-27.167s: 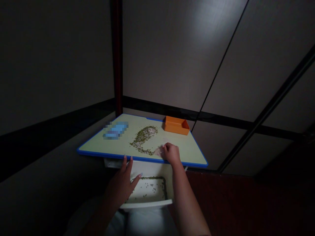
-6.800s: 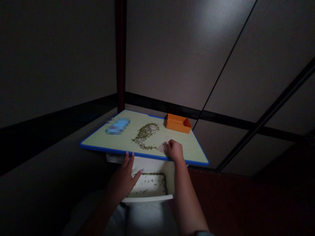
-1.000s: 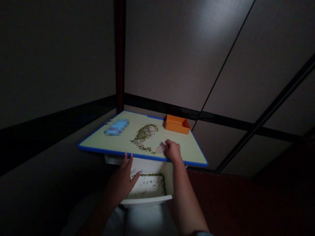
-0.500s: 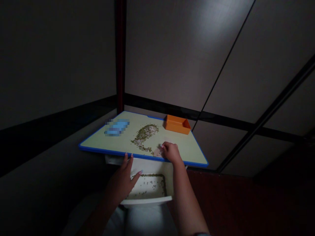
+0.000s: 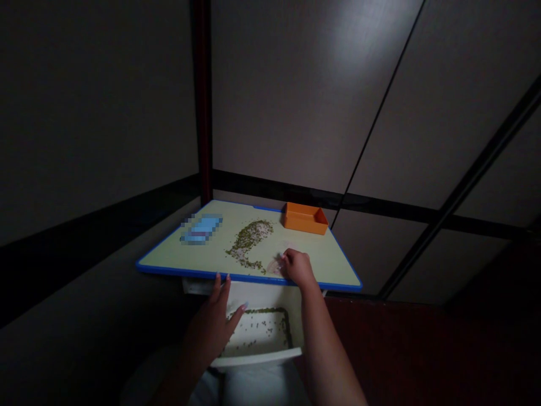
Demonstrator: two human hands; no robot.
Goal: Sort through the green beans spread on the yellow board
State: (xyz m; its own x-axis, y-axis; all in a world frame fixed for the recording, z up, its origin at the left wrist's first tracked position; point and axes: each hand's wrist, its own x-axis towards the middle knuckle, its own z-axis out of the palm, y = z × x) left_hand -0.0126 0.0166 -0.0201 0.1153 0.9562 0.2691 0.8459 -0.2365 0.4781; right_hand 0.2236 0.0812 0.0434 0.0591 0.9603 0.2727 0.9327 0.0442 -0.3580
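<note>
Small green-brown grains, perhaps beans, lie in a curved patch on the pale, blue-edged tabletop. My right hand rests near the front edge, right of the patch. Its fingers are closed in a pinch over a faint pinkish marking on the surface; whatever they hold is too small to make out. My left hand is open, two fingertips touching the table's front edge and the thumb stretched over a white drawer. More grains are scattered inside that drawer and line its inner edges.
An orange open box stands at the back right of the tabletop. A blurred-out blue item lies at the left. Behind the table rise panelled walls, and a dark red floor spreads to the right.
The view has tilted slightly, so the table sits a bit lower in the picture. My right hand has shifted slightly right, still pinched; my left hand keeps its place at the edge.
</note>
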